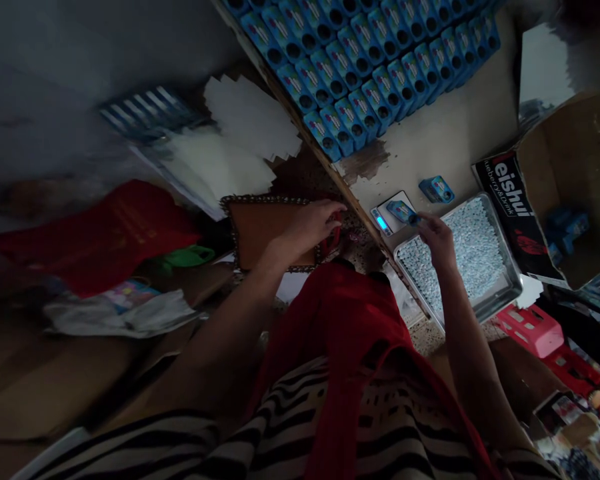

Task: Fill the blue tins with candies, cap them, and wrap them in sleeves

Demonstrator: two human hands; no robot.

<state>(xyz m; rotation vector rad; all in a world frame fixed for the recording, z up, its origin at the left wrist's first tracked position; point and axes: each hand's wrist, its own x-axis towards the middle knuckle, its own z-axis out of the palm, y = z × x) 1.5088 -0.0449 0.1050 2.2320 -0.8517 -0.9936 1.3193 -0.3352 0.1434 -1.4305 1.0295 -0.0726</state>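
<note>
My right hand (437,241) reaches over the metal tray (514,283), its fingertips pinched at the near end of a small blue box (401,211). That box rests on a small digital scale (383,223) with a lit blue display; the digits are too small to read. White and pale blue pellets (475,247) fill much of the tray. Another blue box (437,189) lies on the table just beyond the scale. Off the table's edge, my left hand (316,223) hovers with loosely curled fingers apart, holding nothing, above a brown-orange panel with a studded rim (260,233).
Rows of blue boxes (360,73) stand on the far part of the table (420,147). A cardboard carton (580,153) with some blue boxes inside is right of the tray. A pink basket (533,330) sits nearer. Red bags (110,233) and white sheets (215,160) lie left.
</note>
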